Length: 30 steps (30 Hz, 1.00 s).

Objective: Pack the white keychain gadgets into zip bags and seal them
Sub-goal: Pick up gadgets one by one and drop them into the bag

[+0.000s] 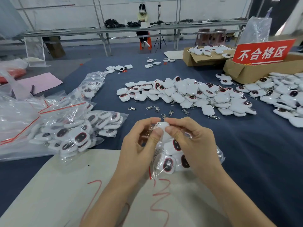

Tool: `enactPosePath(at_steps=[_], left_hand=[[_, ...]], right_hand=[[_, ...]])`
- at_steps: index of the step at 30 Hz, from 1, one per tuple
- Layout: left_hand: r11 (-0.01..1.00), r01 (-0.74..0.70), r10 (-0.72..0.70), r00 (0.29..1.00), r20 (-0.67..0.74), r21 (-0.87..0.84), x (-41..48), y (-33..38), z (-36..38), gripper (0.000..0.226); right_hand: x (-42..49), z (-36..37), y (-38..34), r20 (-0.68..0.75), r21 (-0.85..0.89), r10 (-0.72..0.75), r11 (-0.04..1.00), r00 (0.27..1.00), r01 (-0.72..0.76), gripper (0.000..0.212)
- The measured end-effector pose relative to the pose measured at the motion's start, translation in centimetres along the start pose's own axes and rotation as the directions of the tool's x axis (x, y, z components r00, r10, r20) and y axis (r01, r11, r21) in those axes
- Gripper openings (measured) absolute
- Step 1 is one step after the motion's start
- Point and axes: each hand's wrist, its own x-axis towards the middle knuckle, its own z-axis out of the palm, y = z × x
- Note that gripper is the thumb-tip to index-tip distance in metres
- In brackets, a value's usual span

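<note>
A clear zip bag [170, 159] holding several white keychain gadgets with dark oval faces rests on the beige board in front of me. My left hand [139, 148] and my right hand [188, 141] both pinch the top of this bag, around a white gadget [161, 125] at its mouth. A big heap of loose white gadgets [188, 94] lies on the blue cloth beyond my hands. Filled zip bags [72, 128] with red seal strips are piled at the left.
Loose metal clasps [157, 109] are scattered just beyond my hands. Two cardboard boxes [246, 71] and a red sign [262, 52] stand at the back right, beside more gadgets [285, 94]. A pink sheet [37, 83] lies at the left. A seated person [142, 17] works at a far bench.
</note>
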Motion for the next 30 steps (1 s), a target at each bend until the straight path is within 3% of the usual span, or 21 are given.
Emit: enactPosePath(at_steps=[2,4,8,10,13,16,18,20,23,26,30], left_hand=[[0.993,-0.056,0.051,0.998,0.048,0.106,0.0,-0.4,-0.4,0.014],[0.996,-0.030,0.030,1.000,-0.003,0.080,0.2,-0.7,-0.7,0.012],[0.980,0.146,-0.173,0.961,-0.216,-0.136,1.5,-2.1,-2.6,0.012],[0.914,0.212,-0.311,0.913,-0.262,-0.345,1.8,-2.6,-3.6,0.017],[0.761,0.188,-0.449,0.844,-0.294,-0.621,1.9,-2.7,-4.3,0.026],[0.719,0.120,-0.443,0.838,-0.319,-0.684,1.5,-2.4,-4.8,0.030],[0.801,0.133,-0.390,0.856,-0.340,-0.583,0.7,-2.3,-5.2,0.032],[0.945,0.168,-0.263,0.900,-0.347,-0.280,-0.4,-2.5,-5.4,0.032],[0.985,0.155,-0.130,0.957,-0.258,0.080,-1.5,-3.0,-5.2,0.036],[0.966,0.148,-0.103,0.972,-0.212,0.211,-1.7,-3.2,-5.1,0.037],[0.948,0.082,-0.056,0.994,-0.090,0.307,-1.8,-3.1,-4.8,0.042]], right_hand=[[-0.2,0.0,0.0,0.016,-0.045,-0.024,0.999,1.000,0.025,0.032],[-0.4,0.0,0.1,0.015,-0.104,-0.042,0.994,0.999,0.043,0.035],[-0.2,-0.2,0.4,-0.079,-0.159,-0.050,0.987,0.996,0.036,0.042],[-0.3,-0.1,0.6,-0.075,-0.246,-0.074,0.968,0.994,0.054,0.046],[-0.5,0.6,0.5,0.116,-0.386,-0.128,0.908,0.985,0.163,0.048],[0.2,1.4,0.0,0.405,-0.517,-0.056,0.809,0.913,0.279,0.060],[1.1,2.0,0.0,0.550,-0.660,0.081,0.652,0.831,0.373,0.064],[1.7,2.4,0.1,0.594,-0.745,0.211,0.510,0.777,0.430,0.060],[2.0,2.8,0.3,0.587,-0.787,0.275,0.415,0.761,0.457,0.038],[1.9,3.0,0.1,0.559,-0.801,0.261,0.413,0.787,0.432,0.029],[1.6,2.3,-0.8,0.487,-0.756,0.243,0.599,0.839,0.265,0.036]])
